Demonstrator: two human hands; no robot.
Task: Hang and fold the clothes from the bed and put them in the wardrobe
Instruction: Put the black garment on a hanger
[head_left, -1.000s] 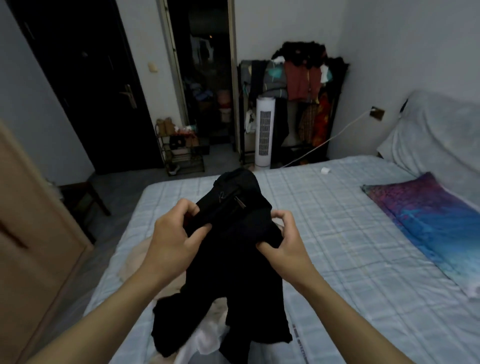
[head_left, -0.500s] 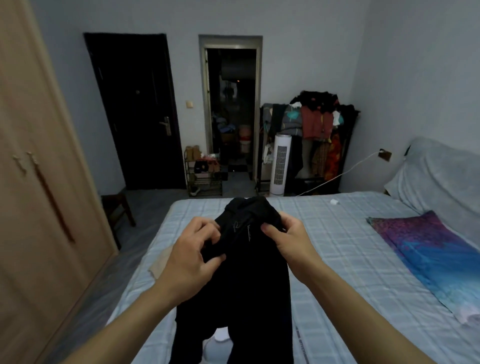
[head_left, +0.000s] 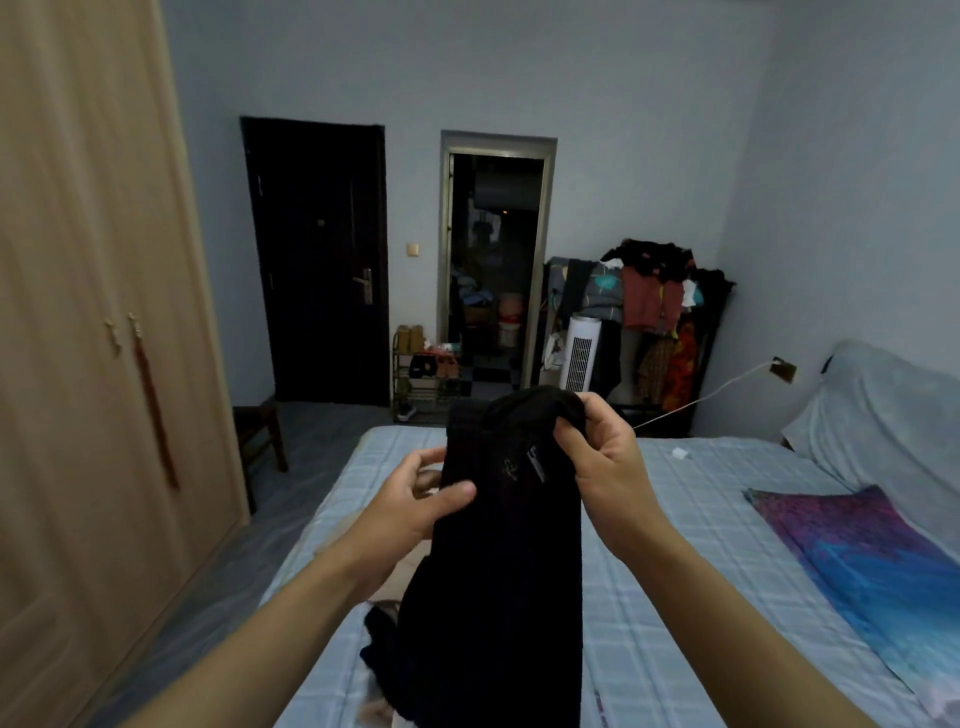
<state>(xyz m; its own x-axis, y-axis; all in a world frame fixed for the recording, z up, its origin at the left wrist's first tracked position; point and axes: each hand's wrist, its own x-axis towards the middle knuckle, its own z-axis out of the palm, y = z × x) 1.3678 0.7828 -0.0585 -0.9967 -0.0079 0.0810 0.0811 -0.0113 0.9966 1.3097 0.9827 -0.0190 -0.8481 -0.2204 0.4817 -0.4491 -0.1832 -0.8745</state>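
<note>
Garment (head_left: 509, 571), one, black, pinched by fingers of left hand (head_left: 415, 501), right hand (head_left: 610, 467), one bed (head_left: 727, 493).

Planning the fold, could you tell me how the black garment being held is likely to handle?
Probably floppy: the black garment hangs limp from where the right hand grips its top. Likely light, as the left hand merely pinches its edge.

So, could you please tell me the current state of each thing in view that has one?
black trousers: held up over the bed, hanging down
left hand: pinches the trousers' left edge
right hand: grips their top
wardrobe: doors closed
dark door: closed
doorway: open
clothes rack: loaded with garments
</note>
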